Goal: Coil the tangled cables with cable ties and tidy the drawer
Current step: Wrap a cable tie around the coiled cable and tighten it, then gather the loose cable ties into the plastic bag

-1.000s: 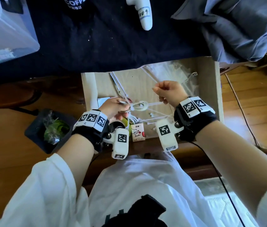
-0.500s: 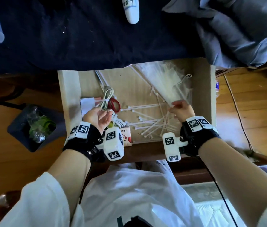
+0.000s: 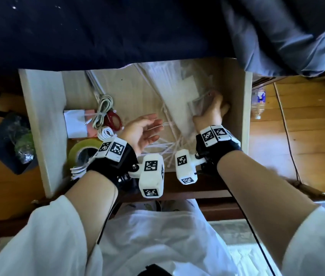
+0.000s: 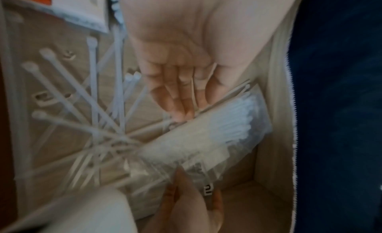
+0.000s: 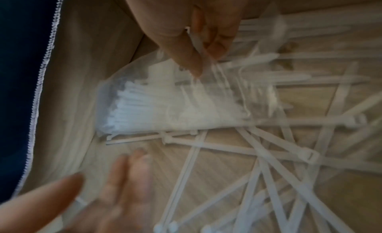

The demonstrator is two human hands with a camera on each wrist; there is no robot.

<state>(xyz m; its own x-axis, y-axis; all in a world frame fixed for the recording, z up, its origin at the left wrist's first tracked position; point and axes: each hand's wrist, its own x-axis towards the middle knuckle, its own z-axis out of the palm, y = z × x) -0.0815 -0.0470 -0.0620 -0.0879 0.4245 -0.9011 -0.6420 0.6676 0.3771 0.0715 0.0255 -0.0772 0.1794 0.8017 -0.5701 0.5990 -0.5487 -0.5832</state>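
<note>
Pinching the clear bag of cable ties point(image 3: 177, 84) at the drawer's point(image 3: 44, 120) 2 o'clock corner, the right hand point(image 3: 210, 114) handles a light, crinkly, slippery pack, likely best taken by its edge; the left hand point(image 3: 143, 130) hovers with a wide, empty grip.

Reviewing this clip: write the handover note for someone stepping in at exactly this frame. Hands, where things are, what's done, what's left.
Left hand: open, palm up, holding nothing, over the loose cable ties.
Right hand: gripping the clear bag of cable ties at the drawer's right side.
Done: a grey coiled cable lies on the red scissors, a white coiled cable beside it; another white cable hangs over the front edge by the tape roll.
Left: gather the scattered ties, likely into the bag, and tidy the drawer.
</note>
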